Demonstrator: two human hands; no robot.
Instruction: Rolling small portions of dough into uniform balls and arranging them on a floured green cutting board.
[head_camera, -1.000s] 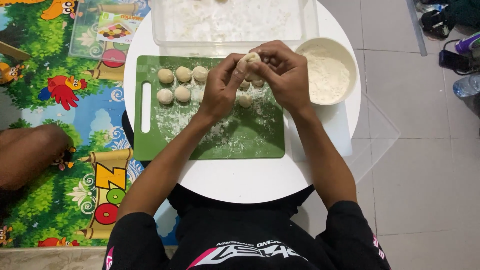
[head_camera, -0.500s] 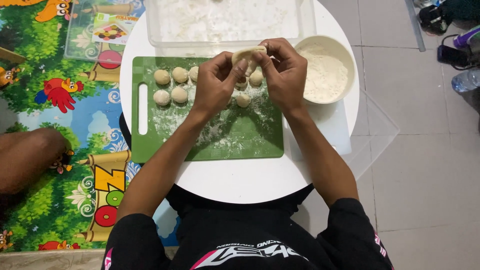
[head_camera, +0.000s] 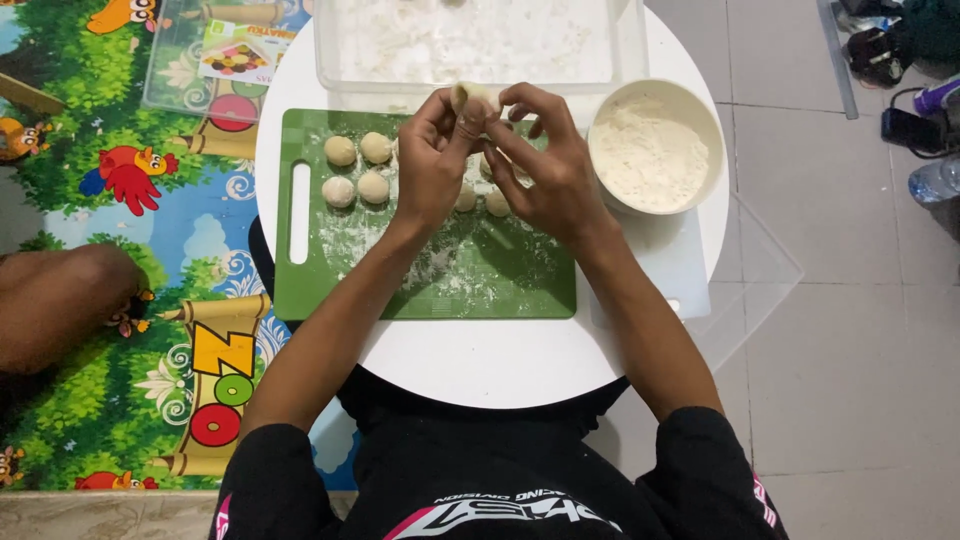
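Note:
My left hand (head_camera: 432, 160) and my right hand (head_camera: 545, 160) pinch one flattened piece of pale dough (head_camera: 473, 97) between their fingertips, above the far edge of a green cutting board (head_camera: 520, 285). The board is dusted with flour. Several round dough balls (head_camera: 357, 168) sit in rows on its left part, and more dough balls (head_camera: 497, 204) lie partly hidden under my hands.
A white bowl of flour (head_camera: 652, 152) stands right of the board on the round white table (head_camera: 480, 360). A clear floured tray (head_camera: 470, 40) lies at the far edge. A colourful play mat (head_camera: 120, 260) covers the floor left; someone's limb (head_camera: 55, 305) rests there.
Both hands have lifted the dough piece slightly toward the far edge of the board and keep working it between the fingertips.

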